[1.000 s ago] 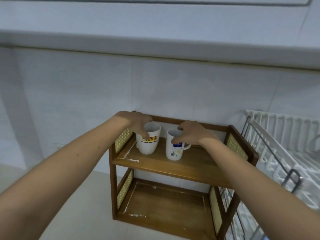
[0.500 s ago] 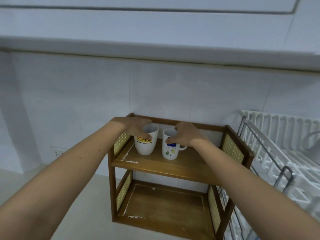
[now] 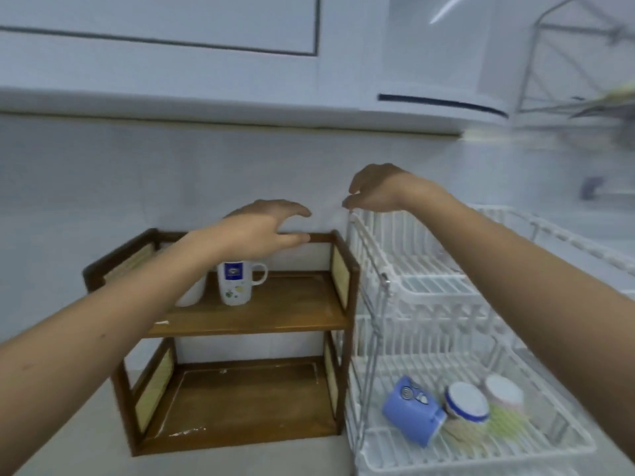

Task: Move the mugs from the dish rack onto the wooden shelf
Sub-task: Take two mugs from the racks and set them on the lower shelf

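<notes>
Two white mugs stand on the upper board of the wooden shelf (image 3: pixel 275 314): one with a blue label (image 3: pixel 235 283), and one (image 3: pixel 190 292) mostly hidden behind my left forearm. My left hand (image 3: pixel 268 228) hovers above them, fingers spread and empty. My right hand (image 3: pixel 374 190) is empty and held over the top left corner of the white dish rack (image 3: pixel 429 290), fingers loosely curled. In the rack's lower tray lie a blue mug (image 3: pixel 410 412) on its side, a blue-rimmed mug (image 3: pixel 465 401) and a pink-rimmed mug (image 3: pixel 503 391), both upside down.
The shelf's lower board (image 3: pixel 240 400) holds nothing. The rack stands right against the shelf's right side. White wall cabinets (image 3: pixel 171 46) hang overhead, and a blurred wire rack (image 3: pixel 584 80) is at the upper right. Pale counter (image 3: pixel 86 441) lies to the left.
Both hands have let go of the two mugs on the upper board and lifted away to the right. The camera has swung right and down, bringing the dish rack into view.
</notes>
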### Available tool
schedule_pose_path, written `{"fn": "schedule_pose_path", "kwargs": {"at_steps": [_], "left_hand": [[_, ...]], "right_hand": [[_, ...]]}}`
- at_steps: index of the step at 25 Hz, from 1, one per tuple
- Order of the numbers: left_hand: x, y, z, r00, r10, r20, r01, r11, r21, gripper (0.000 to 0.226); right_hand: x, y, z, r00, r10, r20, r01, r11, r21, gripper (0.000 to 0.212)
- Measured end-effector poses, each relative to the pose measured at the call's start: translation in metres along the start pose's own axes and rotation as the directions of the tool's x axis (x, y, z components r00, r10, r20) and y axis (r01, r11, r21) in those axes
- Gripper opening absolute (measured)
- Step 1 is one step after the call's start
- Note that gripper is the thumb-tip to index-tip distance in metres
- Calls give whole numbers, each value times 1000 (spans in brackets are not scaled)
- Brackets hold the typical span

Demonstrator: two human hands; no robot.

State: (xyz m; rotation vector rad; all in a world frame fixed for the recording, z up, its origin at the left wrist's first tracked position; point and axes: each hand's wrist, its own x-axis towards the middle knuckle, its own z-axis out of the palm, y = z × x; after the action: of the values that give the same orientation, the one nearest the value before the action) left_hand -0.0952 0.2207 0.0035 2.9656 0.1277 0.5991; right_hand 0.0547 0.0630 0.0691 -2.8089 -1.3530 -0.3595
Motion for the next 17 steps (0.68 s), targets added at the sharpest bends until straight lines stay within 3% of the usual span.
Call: {"fn": "schedule_pose_path", "kwargs": {"at_steps": [3, 7, 10, 13, 17], "left_hand": [[26, 75, 7, 985, 148, -85, -154, 986, -64, 53], [56, 157, 19, 991, 133, 32, -131, 990, -46, 54], [51, 206, 32, 986, 122, -111, -131, 988, -76, 47], [20, 236, 58, 939, 146, -312, -166, 985, -38, 43], [8, 261, 100, 980, 52, -194, -29, 992, 120, 50]], "right_hand": [[-25, 74, 7, 994, 111, -19, -112, 990, -82, 48], [-45, 155, 32, 982, 188, 5, -187, 980, -64, 45], [-49, 195, 48, 996, 85, 5, -83, 985, -153, 62], [-45, 207, 64, 996, -36, 82, 67, 908, -414, 83], [-42, 203, 73, 982, -101, 159, 179, 762, -623, 91]]}}
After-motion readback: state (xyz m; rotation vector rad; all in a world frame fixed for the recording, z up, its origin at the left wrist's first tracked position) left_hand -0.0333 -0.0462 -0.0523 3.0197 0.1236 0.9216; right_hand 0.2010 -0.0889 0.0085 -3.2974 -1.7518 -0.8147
